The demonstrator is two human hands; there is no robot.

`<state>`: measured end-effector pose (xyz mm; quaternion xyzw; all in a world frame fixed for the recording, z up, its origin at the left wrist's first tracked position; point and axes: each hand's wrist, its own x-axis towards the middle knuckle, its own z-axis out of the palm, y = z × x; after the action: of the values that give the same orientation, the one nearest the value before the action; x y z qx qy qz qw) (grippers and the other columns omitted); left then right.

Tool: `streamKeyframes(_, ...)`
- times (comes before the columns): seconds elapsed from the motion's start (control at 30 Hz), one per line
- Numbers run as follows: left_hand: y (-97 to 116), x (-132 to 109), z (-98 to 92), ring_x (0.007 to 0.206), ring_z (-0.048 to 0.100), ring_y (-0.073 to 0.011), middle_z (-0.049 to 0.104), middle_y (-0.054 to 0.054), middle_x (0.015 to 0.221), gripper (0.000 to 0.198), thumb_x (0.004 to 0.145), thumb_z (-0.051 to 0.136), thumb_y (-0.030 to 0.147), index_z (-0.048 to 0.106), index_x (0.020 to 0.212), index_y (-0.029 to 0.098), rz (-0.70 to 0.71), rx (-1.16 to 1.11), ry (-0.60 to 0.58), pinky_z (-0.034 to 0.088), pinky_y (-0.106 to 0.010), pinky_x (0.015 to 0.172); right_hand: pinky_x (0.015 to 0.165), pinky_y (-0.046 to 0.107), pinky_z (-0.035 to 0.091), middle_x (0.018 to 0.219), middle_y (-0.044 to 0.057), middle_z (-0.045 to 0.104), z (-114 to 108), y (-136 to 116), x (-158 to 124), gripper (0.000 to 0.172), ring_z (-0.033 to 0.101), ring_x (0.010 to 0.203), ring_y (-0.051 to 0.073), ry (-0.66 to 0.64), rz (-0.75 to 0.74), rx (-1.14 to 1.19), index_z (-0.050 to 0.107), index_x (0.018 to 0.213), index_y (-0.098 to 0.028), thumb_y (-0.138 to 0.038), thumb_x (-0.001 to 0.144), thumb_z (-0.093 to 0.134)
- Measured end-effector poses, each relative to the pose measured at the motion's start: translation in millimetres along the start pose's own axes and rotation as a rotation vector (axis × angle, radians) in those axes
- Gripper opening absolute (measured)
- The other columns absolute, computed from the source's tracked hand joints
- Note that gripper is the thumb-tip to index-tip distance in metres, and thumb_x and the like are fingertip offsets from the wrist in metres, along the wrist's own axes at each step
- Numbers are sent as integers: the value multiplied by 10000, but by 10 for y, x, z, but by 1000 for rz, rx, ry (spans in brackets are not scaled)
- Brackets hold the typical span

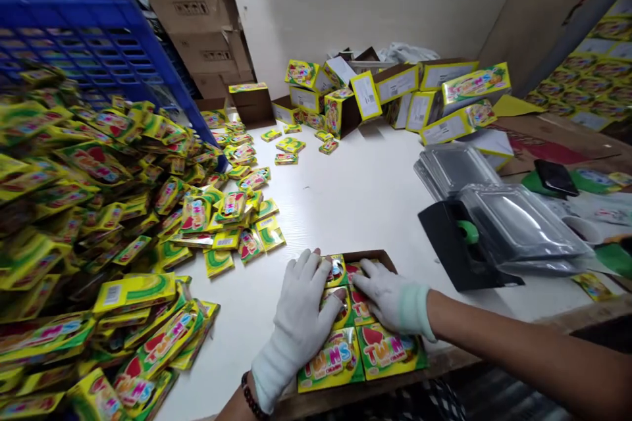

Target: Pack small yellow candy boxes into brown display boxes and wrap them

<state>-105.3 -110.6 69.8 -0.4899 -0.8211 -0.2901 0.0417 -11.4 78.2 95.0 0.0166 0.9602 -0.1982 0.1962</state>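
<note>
An open carton [388, 260] near the table's front edge holds yellow-green "Twins" packets [332, 358] in two columns. My left hand [301, 302], in a white knit glove, lies over the carton's left side, its thumb apart on the packets and its fingers stretched along a far-left packet. From the right, my right hand [388, 293], also gloved, rests spread fingertips on the right column. Both hands touch the packets, and parts of the upper rows are hidden beneath them. The two nearest packets lie face up and uncovered.
Loose packets [93, 164] pile up at left beside a blue crate [74, 20]. Several display cartons [395, 84] lie along the back. Clear plastic trays [523, 220] and a black holder [457, 243] sit at right, with a phone [556, 177] beyond.
</note>
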Motion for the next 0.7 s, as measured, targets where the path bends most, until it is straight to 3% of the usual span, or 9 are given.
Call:
streamKeyframes(0.13,-410,193,-150,1401,415,-292,469,-169,1468,442,951,469,348,499,1361,186,-119,0,183,401,-495,1127,1009,507,386,1342,213,437,-26,-85,57,618,489,1203,367,-107,83,-30,482,1405,-137,-215,797,560)
streamKeyframes(0.2,-800,424,-357,1426,375,-319,470,-169,1465,456,906,531,382,541,1315,179,-276,116,321,330,-522,1170,949,472,425,1286,180,477,-22,-90,105,593,544,1139,339,-120,63,-10,514,1380,-176,-237,793,561)
streamKeyframes(0.27,-1219,661,-601,1445,310,-388,431,-209,1484,592,803,646,405,532,1316,133,-530,228,411,270,-569,1178,906,442,445,1237,152,511,-11,-67,136,545,579,1083,312,-93,33,12,554,1337,-201,-260,796,558)
streamKeyframes(0.33,-1557,835,-802,1371,395,-450,497,-257,1406,673,713,714,385,543,1288,82,-715,202,419,307,-624,1121,883,416,458,1207,145,545,-24,-21,133,475,597,1054,295,-51,13,45,602,1270,-194,-271,804,553)
streamKeyframes(0.4,-1723,911,-905,1263,516,-435,595,-253,1283,607,719,695,363,576,1230,58,-764,128,398,377,-613,1067,865,383,471,1130,130,607,-97,27,92,363,617,1007,266,9,-5,126,657,1157,-177,-262,830,527)
streamKeyframes(0.47,-1658,901,-893,1221,569,-356,631,-205,1250,528,799,618,368,572,1238,77,-729,71,385,420,-535,1066,808,345,487,955,94,661,-241,47,30,262,637,897,226,91,-17,254,692,994,-166,-260,872,480)
streamKeyframes(0.53,-1355,838,-790,1224,579,-267,610,-151,1311,523,879,539,388,503,1327,122,-634,-28,405,443,-436,1075,687,309,494,752,50,645,-424,10,-19,290,632,734,187,184,-1,437,683,912,-160,-310,923,434)
streamKeyframes(0.6,-876,742,-633,1203,595,-218,592,-119,1346,539,912,526,402,440,1387,163,-452,-193,441,468,-383,1061,550,277,475,679,19,624,-586,-87,-32,362,608,598,159,242,42,702,642,1079,-152,-419,949,434)
streamKeyframes(0.7,-122,530,-392,1229,581,-239,595,-123,1339,567,862,638,388,478,1364,179,-152,-302,402,462,-408,1081,507,259,503,839,47,680,-710,-258,-32,541,638,613,151,227,3,1050,480,1328,-156,-506,917,509)
